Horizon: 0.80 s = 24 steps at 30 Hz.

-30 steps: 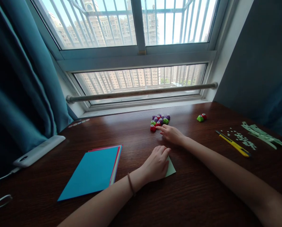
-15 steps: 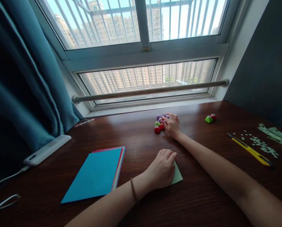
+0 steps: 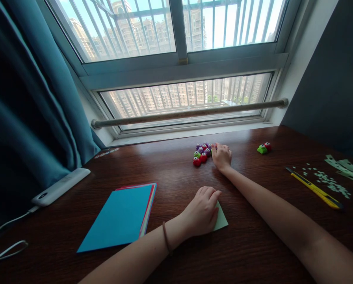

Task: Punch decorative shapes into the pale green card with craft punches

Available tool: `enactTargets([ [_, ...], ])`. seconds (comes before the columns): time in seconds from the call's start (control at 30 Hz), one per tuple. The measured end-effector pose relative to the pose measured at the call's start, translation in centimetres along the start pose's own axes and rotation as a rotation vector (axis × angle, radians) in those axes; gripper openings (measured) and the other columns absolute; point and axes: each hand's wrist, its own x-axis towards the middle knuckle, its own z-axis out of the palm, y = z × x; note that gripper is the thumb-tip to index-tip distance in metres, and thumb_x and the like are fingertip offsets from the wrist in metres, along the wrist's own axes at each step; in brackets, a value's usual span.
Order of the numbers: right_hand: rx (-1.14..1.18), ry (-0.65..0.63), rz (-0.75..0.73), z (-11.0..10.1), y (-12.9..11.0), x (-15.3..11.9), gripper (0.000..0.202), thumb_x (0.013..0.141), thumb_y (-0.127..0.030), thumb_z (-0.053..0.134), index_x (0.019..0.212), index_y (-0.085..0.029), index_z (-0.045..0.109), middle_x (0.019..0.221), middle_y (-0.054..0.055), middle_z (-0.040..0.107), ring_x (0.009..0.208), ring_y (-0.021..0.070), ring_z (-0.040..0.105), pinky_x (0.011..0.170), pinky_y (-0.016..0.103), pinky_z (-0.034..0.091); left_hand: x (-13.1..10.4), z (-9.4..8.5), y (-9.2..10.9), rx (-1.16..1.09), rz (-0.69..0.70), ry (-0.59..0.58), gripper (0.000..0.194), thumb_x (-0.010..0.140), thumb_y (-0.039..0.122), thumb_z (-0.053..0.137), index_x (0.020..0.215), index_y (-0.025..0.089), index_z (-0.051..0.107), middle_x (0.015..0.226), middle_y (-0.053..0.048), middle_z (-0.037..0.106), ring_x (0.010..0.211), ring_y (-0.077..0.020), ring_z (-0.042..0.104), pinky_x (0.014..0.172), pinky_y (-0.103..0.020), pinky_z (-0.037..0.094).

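My left hand (image 3: 202, 212) rests low on the desk with curled fingers, over a sheet of pale green paper (image 3: 222, 219) and gripping it. Most of the sheet is hidden by that hand. Farther off, my right hand (image 3: 223, 156) is at the right edge of a cluster of small craft punches (image 3: 203, 157) in red, green and purple with white tops. Its fingers are bent together, and whatever may be within them is hidden.
A red and a green craft punch (image 3: 262, 149) sit apart at the right. Nearby are a yellow utility knife (image 3: 314, 188), tiny paper bits (image 3: 331, 183) and punched green strips (image 3: 346, 167). At the left lie stacked coloured sheets (image 3: 117, 221) and a white power strip (image 3: 61, 187).
My right hand has shifted a little right, off the top of the cluster to its right side, uncovering more punches. The left hand keeps its place on the paper.
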Motion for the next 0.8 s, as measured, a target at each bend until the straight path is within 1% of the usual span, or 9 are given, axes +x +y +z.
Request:
enactTargets([
  [0.03,0.006,-0.007,0.004,0.11,0.07,0.1,0.045,0.091,-0.043,0.028,0.111,-0.012,0.053,0.102,0.016,0.058,0.102,0.0296,0.042,0.086,0.045,0.031,-0.01,0.01,-0.01,0.003,-0.001,-0.003,0.045,0.074,0.011,0.044,0.119,0.011,0.039,0.105,-0.012,0.046,0.099,-0.0243,0.041,0.093,-0.04,0.037],
  [0.1,0.019,-0.027,-0.015,0.35,0.12,0.23,0.045,0.091,-0.043,0.028,0.117,-0.012,0.049,0.11,0.015,0.056,0.109,0.0293,0.039,0.09,0.045,0.029,-0.03,0.0,-0.01,0.01,-0.001,-0.01,0.045,0.074,0.012,0.044,0.118,0.01,0.039,0.105,-0.012,0.046,0.099,-0.0244,0.041,0.093,-0.04,0.037],
  [0.2,0.038,-0.088,-0.095,0.73,0.07,0.27,0.046,0.091,-0.044,0.029,0.124,-0.015,0.042,0.122,0.011,0.049,0.12,0.0262,0.03,0.099,0.044,0.022,-0.05,-0.05,0.0,0.013,0.0,-0.017,0.045,0.074,0.012,0.044,0.119,0.01,0.039,0.105,-0.012,0.047,0.099,-0.0247,0.042,0.093,-0.04,0.037],
  [0.37,0.036,-0.194,-0.204,0.93,-0.12,0.13,0.053,0.09,-0.049,0.027,0.129,-0.014,0.036,0.128,0.01,0.045,0.127,0.0272,0.02,0.103,0.051,0.008,-0.05,-0.02,-0.03,0.019,0.002,-0.017,0.045,0.074,0.013,0.044,0.119,0.01,0.039,0.105,-0.012,0.046,0.099,-0.025,0.041,0.092,-0.04,0.037],
  [0.5,0.021,-0.259,-0.322,0.7,-0.4,0.02,0.058,0.087,-0.053,0.032,0.132,-0.016,0.033,0.133,0.006,0.04,0.131,0.0262,0.011,0.106,0.049,-0.001,0.0,0.08,-0.08,0.024,0.001,-0.016,0.045,0.075,0.013,0.044,0.119,0.009,0.038,0.106,-0.013,0.046,0.099,-0.0252,0.041,0.092,-0.041,0.037],
  [0.63,0.004,-0.3,-0.38,0.49,-0.6,-0.16,0.062,0.087,-0.057,0.03,0.132,-0.015,0.032,0.134,0.006,0.039,0.132,0.0275,0.008,0.105,0.05,-0.003,0.04,0.06,-0.03,0.027,-0.011,-0.025,0.044,0.075,0.013,0.044,0.119,0.01,0.039,0.105,-0.012,0.046,0.098,-0.0249,0.041,0.092,-0.041,0.037],
  [0.8,-0.004,-0.337,-0.458,0.3,-0.8,-0.4,0.062,0.085,-0.058,0.033,0.132,-0.017,0.033,0.133,0.004,0.041,0.132,0.0249,0.008,0.106,0.048,-0.006,0.02,0.02,0.01,0.026,-0.009,-0.03,0.044,0.075,0.013,0.044,0.118,0.009,0.039,0.105,-0.012,0.046,0.099,-0.0245,0.041,0.093,-0.039,0.036],
])
